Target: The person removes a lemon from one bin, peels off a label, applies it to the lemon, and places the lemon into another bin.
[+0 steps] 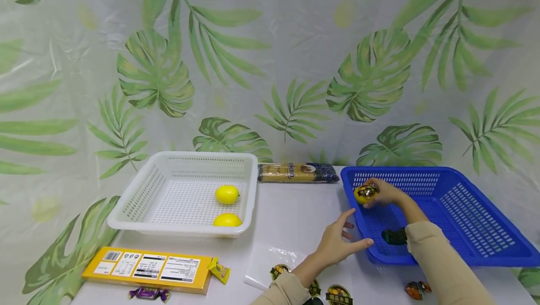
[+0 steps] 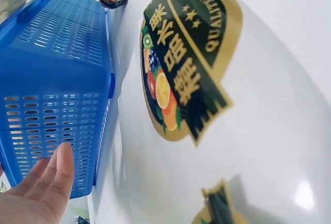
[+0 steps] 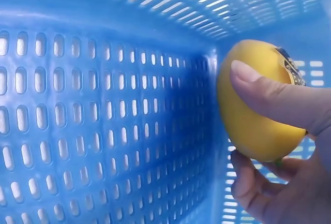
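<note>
At the back left corner inside the blue basket (image 1: 426,202), my right hand (image 1: 381,192) holds a smooth yellow lemon (image 3: 258,100) with a black-and-gold label. In the right wrist view the thumb lies across its side and the fingers curl beneath. My left hand (image 1: 337,244) is beside the basket's left wall, fingers extended and thumb spread, holding nothing. A dark green item (image 1: 393,236) lies in the basket, partly covered by my right forearm. Two more lemons (image 1: 227,194) lie in the white basket (image 1: 139,197) on the left.
A clear plastic bag (image 1: 261,260) with fruit labels lies in front of my left hand. A noodle packet (image 1: 297,173) sits between the baskets at the back. At front left are an orange box (image 1: 145,270), a yellow candy (image 1: 219,270) and a purple candy (image 1: 149,294). A dark-wrapped candy (image 1: 416,290) lies front right.
</note>
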{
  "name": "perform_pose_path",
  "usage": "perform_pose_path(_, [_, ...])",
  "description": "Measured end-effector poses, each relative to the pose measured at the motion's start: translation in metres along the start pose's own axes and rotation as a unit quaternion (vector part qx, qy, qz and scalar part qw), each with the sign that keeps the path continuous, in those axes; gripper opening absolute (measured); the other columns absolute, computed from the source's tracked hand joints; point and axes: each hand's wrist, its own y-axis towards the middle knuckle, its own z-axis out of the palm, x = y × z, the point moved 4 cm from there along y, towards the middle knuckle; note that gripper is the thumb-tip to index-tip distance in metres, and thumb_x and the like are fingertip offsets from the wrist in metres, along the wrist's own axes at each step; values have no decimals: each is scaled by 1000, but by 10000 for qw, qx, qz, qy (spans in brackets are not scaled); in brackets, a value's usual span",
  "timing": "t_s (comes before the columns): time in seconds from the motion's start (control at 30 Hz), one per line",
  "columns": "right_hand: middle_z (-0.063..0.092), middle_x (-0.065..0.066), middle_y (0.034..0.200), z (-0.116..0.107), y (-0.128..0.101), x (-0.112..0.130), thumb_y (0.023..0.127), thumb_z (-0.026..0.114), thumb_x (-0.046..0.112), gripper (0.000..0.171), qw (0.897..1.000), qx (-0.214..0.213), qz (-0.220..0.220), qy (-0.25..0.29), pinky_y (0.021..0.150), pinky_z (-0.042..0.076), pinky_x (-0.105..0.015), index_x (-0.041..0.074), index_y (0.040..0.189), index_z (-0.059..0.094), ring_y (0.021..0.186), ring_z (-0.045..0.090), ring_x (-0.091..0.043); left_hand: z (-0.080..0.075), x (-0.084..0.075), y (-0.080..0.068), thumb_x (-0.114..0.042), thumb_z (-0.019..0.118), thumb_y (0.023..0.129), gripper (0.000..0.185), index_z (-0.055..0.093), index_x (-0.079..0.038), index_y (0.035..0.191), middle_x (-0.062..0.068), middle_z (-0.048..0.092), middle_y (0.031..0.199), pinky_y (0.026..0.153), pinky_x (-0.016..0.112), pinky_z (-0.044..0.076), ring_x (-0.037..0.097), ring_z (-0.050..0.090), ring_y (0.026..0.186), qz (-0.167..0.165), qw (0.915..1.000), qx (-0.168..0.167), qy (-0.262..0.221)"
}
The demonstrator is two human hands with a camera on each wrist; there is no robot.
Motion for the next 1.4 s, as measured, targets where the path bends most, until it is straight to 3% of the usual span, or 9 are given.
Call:
perform_pose_path(0.1, [56,-29,104,2,2,1,66,85,16,70,9989,-125,-14,-441,79,47,-51,-15,115,47,91,56,-36,0,2,0,-34,71,81,73,35,-25,144,1,61,113,65,18,49,4,61,84,-38,10000,-1,-43])
perform_pose_path(0.23, [58,-28,99,4,2,2,63,86,18,68,9964,-247,155,-791,78,47,-51,-17,109,49,88,57,-37,1,3,-1,-34,71,82,73,34,-27,144,2,61,113,65,18,49,4,62,84,-87,9999,11,-100])
perform_pose_path(0.53, [58,-30,98,5,1,4,60,87,15,69,9920,-319,671,-1020,77,48,-51,-18,108,50,89,57,-40,3,5,-1,-36,71,82,73,33,-29,144,3,62,113,62,19,49,2,61,81,-117,9998,38,-136])
perform_pose_path(0.8, [55,-35,107,2,-1,1,63,86,19,75,9929,-301,733,-892,80,47,-53,-19,115,47,95,55,-43,1,3,-3,-36,70,83,73,32,-30,145,8,63,114,60,18,48,0,60,78,-115,9999,102,-26])
perform_pose_path(1.03, [50,-41,113,-3,-9,-1,67,84,16,78,9967,-124,773,-234,76,52,-48,-18,123,40,98,56,-47,-6,4,-9,-36,63,89,67,32,-23,146,10,63,116,62,18,48,1,60,80,-11,9997,177,136])
perform_pose_path(1.2, [46,-44,116,-9,-17,1,70,81,10,82,9971,49,686,317,73,54,-45,-20,128,32,98,57,-48,-24,0,-15,-34,64,88,65,36,-14,144,9,64,113,66,18,49,1,59,82,66,9999,81,89])
perform_pose_path(1.4, [44,-44,118,-17,-26,16,73,77,7,82,9980,62,408,489,72,54,-47,-19,132,27,102,53,-50,-76,-25,-20,-23,67,86,49,52,-8,130,12,65,107,64,16,50,7,64,79,699,9967,-297,296])
